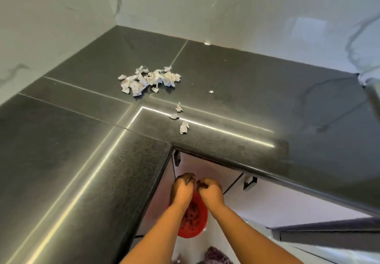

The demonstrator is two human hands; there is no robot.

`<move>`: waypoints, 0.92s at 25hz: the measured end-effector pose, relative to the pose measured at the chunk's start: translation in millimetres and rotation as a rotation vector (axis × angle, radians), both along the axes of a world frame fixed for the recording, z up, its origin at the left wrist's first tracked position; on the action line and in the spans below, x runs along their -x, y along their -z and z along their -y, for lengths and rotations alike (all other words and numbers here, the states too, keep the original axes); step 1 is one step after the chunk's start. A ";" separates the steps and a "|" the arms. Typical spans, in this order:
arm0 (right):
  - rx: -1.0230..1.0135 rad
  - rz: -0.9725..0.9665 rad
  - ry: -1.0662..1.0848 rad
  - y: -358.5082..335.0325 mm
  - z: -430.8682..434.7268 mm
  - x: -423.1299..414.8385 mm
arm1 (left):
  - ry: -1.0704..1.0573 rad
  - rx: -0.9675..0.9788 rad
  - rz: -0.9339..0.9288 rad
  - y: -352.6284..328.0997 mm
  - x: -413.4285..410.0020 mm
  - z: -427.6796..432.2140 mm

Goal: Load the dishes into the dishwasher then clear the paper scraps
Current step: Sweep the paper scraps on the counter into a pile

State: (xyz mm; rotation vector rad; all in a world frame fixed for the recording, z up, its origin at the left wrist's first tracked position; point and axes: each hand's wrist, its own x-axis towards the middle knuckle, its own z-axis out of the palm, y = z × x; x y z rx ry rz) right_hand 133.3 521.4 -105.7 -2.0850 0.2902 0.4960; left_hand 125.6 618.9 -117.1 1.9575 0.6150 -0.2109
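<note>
- While both hands are held below the front edge of the surface (61, 160), over a red bin (197, 230), the paper scraps are found up on the dark top, beyond and above them.
- The left hand (182, 186) and the right hand (210, 188) are seen close together, nearly touching, with fingers curled inward. Whether any paper is pinched in them cannot be told, as the fingertips are dark and blurred.
- The main pile of paper scraps (149, 80) is found well back from the edge, toward the corner where the two walls meet, ahead of the hands and somewhat to the left.
- The pile's long axis is laid roughly left to right, across the line of reach rather than along it.
- A trail of stray scraps (184, 127) is strung from the pile toward the front edge, almost straight ahead of the hands. One tiny piece (211, 92) is set apart to the right.
- The nearest stray is judged reachable by either hand, since it lies almost on the line between them. The pile is judged slightly nearer the left hand.
- A lift over the edge is judged to be needed before any forward reach.
- No dishes are seen on the surface, so scrap-clearing is taken to be the step in hand, with most of the paper not yet removed.
</note>
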 end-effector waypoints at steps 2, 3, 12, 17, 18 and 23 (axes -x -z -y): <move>0.019 0.068 -0.039 -13.7 -1.0 1.7 | 0.045 0.004 0.057 -25.0 0.4 -1.3; 0.027 0.105 -0.054 -22.7 -2.9 2.6 | 0.069 -0.013 0.075 -34.5 1.0 -2.1; 0.020 0.500 0.057 -93.9 -21.5 -4.2 | 0.112 -0.282 0.472 -103.8 2.6 -29.0; -0.042 0.546 0.177 -112.0 -23.8 -20.7 | 0.027 -0.295 0.561 -126.0 -7.7 -50.1; -0.046 0.557 0.197 -114.3 -24.3 -26.6 | -0.003 -0.305 0.577 -127.2 -11.9 -54.3; -0.060 0.530 0.161 -119.3 -20.9 -59.8 | -0.182 -0.371 0.568 -123.3 -39.5 -71.8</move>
